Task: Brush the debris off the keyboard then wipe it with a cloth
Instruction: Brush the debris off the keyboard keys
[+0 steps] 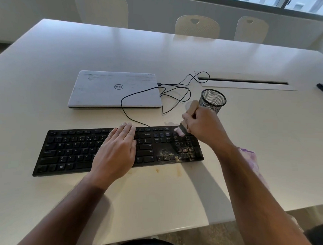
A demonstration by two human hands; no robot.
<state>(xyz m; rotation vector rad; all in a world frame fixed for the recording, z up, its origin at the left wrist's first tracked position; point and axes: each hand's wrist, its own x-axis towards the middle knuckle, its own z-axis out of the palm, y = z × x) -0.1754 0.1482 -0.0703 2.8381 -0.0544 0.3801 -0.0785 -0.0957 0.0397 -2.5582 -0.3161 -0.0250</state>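
A black keyboard lies across the white table. Pale crumbly debris covers its number pad and arrow keys at the right end. My left hand lies flat on the middle keys with straight fingers. My right hand grips a wooden-handled brush, whose pale bristles touch the keyboard's top right corner. A purple and white cloth lies on the table to the right, partly hidden behind my right forearm.
A closed white laptop sits behind the keyboard, with a black cable looping from it. A black mesh cup stands just behind my right hand. A cable slot is further back. Chairs stand beyond the table's far edge.
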